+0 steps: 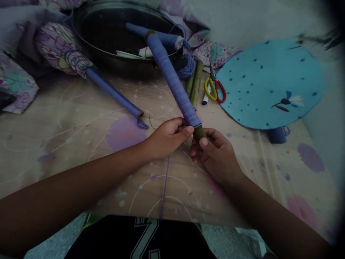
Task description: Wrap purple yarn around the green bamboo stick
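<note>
A stick wrapped in purple yarn slants from the pan's rim down to my hands. Its bare greenish-brown end shows just below the wrapping. My left hand is closed on the stick at the lower edge of the yarn, thumb on top. Around the bare end, my right hand is closed too, its thumb lying on the stick. A loose purple strand runs from beneath my hands to the table's front edge.
Behind stands a dark pan with another yarn-wrapped roll across it. Left lies a cloth-topped wrapped stick. To the right are bare sticks, scissors, a marker, a purple yarn ball and a blue oval board.
</note>
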Tool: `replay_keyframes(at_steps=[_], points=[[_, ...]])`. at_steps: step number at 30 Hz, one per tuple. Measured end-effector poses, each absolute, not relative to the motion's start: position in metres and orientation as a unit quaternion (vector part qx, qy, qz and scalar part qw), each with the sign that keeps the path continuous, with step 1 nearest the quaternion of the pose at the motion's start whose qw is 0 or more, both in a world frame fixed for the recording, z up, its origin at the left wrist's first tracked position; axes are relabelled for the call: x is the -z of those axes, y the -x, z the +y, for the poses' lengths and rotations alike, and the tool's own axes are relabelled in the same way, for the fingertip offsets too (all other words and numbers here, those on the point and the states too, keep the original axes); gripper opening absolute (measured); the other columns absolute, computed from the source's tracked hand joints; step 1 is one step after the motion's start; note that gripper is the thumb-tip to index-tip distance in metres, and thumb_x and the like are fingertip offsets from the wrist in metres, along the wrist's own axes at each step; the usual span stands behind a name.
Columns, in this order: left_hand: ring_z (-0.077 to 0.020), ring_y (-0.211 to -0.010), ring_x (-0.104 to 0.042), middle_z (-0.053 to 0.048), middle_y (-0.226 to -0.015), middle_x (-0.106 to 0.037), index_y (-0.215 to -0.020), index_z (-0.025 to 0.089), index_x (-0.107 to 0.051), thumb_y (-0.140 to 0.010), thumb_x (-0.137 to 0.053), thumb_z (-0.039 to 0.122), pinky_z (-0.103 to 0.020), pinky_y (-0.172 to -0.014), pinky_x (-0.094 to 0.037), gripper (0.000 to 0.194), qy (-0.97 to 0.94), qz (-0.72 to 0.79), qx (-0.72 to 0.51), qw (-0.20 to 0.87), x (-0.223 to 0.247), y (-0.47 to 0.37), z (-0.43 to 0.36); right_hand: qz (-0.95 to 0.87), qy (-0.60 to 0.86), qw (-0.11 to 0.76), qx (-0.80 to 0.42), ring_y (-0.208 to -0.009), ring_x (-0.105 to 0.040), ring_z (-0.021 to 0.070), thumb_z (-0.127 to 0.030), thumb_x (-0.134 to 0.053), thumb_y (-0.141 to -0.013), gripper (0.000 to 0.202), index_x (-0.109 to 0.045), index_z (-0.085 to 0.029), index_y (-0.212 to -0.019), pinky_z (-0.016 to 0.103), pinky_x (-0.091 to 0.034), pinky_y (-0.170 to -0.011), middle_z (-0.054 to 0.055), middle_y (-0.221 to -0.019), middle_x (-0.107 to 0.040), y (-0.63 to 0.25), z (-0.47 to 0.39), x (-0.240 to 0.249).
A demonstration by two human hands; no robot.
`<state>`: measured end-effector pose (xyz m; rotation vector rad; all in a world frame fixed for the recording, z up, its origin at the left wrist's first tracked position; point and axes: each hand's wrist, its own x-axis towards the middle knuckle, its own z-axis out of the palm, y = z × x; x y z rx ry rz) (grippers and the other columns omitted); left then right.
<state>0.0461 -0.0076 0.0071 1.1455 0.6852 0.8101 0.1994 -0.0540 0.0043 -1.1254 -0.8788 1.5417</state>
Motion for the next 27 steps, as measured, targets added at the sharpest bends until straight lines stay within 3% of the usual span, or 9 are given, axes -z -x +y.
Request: replay_keyframes(at_steps=[3,9,14,17,21,27], points=[[-0.0062,-0.054,-0.051,0.004,-0.060,-0.053,-0.084,0.012,-0.053,-0.087,-0.053,0.021,-0.018,-0.055,-0.042,0.009,-0.526,0.320,-0.358,0.702,-0.0073,-0.0446,-0.0066,-0.365,0.462,0.483,-0.648,-0.048,-0.058,0.0090,-0.042,-0.073,-0.074,0.030,-0.055,-0.019,-0.083,0.022,-0.047,-0.045,-0.001,-0.071,-0.064,-0.2003,-0.0539,-0.0060],[-0.0045,-0.046,-0.047,0.005,-0.055,-0.050,-0.080,0.013,-0.050,-0.087,-0.055,0.029,-0.016,-0.046,-0.036,0.018,-0.539,0.283,-0.352,0.710,-0.0103,-0.0437,-0.0059,-0.396,0.457,0.449,-0.658,-0.046,-0.058,0.0094,-0.055,-0.056,-0.084,0.037,-0.057,-0.018,-0.085,0.024,-0.047,-0.046,0.001,-0.071,-0.065,-0.2021,-0.0530,-0.0060],[-0.0063,-0.051,-0.051,0.004,-0.059,-0.053,-0.081,0.013,-0.051,-0.086,-0.057,0.029,-0.018,-0.050,-0.039,0.018,-0.526,0.291,-0.354,0.716,-0.0086,-0.0449,-0.0068,-0.381,0.448,0.482,-0.650,-0.058,-0.060,0.0123,-0.058,-0.065,-0.074,0.043,-0.053,-0.023,-0.097,0.023,-0.049,-0.042,-0.001,-0.079,-0.060,-0.2007,-0.0535,-0.0044],[-0.0077,-0.059,-0.054,0.002,-0.065,-0.056,-0.083,0.012,-0.055,-0.083,-0.060,0.028,-0.019,-0.056,-0.042,0.017,-0.528,0.318,-0.369,0.696,-0.0072,-0.0450,-0.0068,-0.372,0.454,0.499,-0.637,-0.058,-0.059,0.0116,-0.042,-0.077,-0.068,0.041,-0.052,-0.024,-0.095,0.021,-0.049,-0.042,-0.004,-0.075,-0.059,-0.2001,-0.0541,-0.0036],[-0.0072,-0.055,-0.054,0.003,-0.061,-0.054,-0.082,0.013,-0.053,-0.085,-0.058,0.027,-0.019,-0.052,-0.040,0.015,-0.519,0.319,-0.343,0.715,-0.0100,-0.0454,-0.0062,-0.363,0.473,0.490,-0.636,-0.053,-0.059,0.0110,-0.039,-0.071,-0.076,0.027,-0.055,-0.020,-0.086,0.021,-0.047,-0.040,-0.002,-0.071,-0.060,-0.1994,-0.0537,-0.0046],[-0.0048,-0.045,-0.049,0.004,-0.057,-0.054,-0.077,0.014,-0.049,-0.087,-0.056,0.031,-0.017,-0.045,-0.036,0.021,-0.531,0.262,-0.339,0.731,-0.0118,-0.0442,-0.0067,-0.378,0.469,0.469,-0.646,-0.044,-0.058,0.0106,-0.054,-0.056,-0.084,0.038,-0.058,-0.017,-0.079,0.024,-0.048,-0.043,0.000,-0.064,-0.061,-0.1998,-0.0535,-0.0043]])
